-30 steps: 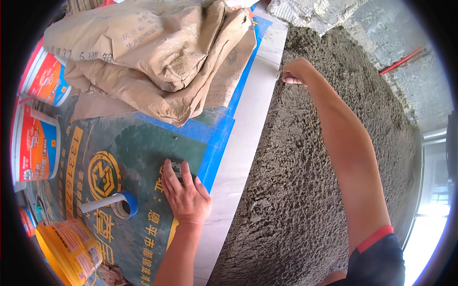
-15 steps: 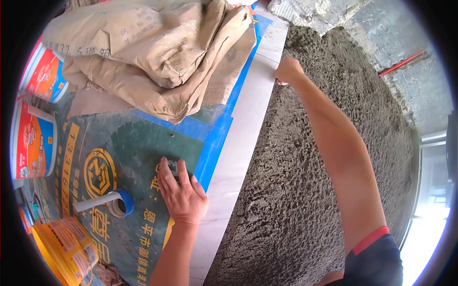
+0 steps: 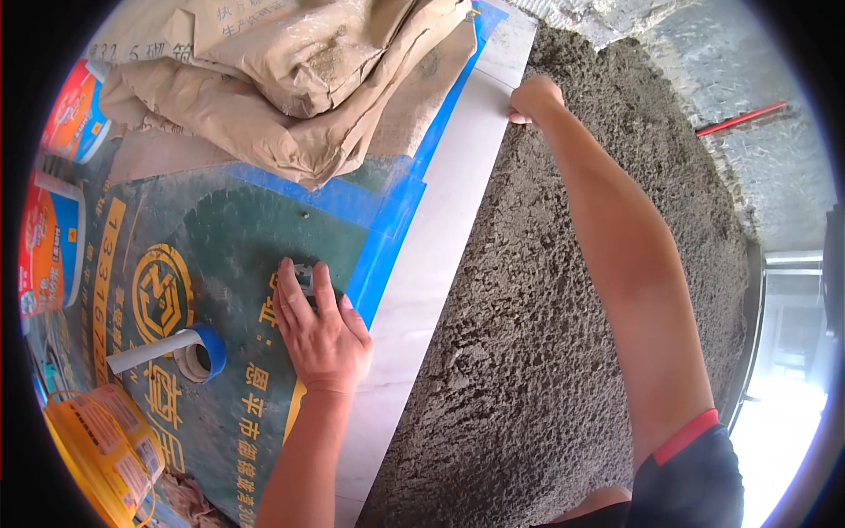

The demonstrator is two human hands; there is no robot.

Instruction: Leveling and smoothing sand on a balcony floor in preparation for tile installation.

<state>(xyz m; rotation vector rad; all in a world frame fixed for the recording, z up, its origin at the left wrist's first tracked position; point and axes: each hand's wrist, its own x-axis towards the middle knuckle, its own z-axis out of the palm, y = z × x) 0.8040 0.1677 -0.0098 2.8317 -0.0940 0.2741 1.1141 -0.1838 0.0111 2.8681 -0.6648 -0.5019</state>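
My left hand (image 3: 324, 339) leans on a green printed floor sheet (image 3: 264, 211), fingers stretched and apart. Its wrist side lies by the white marbled tiles (image 3: 396, 317), and a small pale patch shows between its fingers. My right hand (image 3: 535, 99) reaches far forward and is closed at the tiles' right edge, just above the rough grey mortar bed (image 3: 563, 308). Whatever its fingers may hold is hidden. Blue tape (image 3: 393, 216) borders the sheet along the tiles. Left of my left hand, a blue tape roll (image 3: 201, 354) lies with a loose pale strip.
Crumpled brown paper sacks (image 3: 308, 88) cover the sheet's far part. Two red, white and blue buckets (image 3: 55, 242) and a yellow bucket (image 3: 106, 449) stand at the left. A red pipe (image 3: 742, 119) sticks out by the grey wall (image 3: 783, 185) at far right.
The view has shifted, so the sacks, sheet and tape roll appear higher and further left. My left hand stays flat on the sheet; my right hand stays closed at the tile edge.
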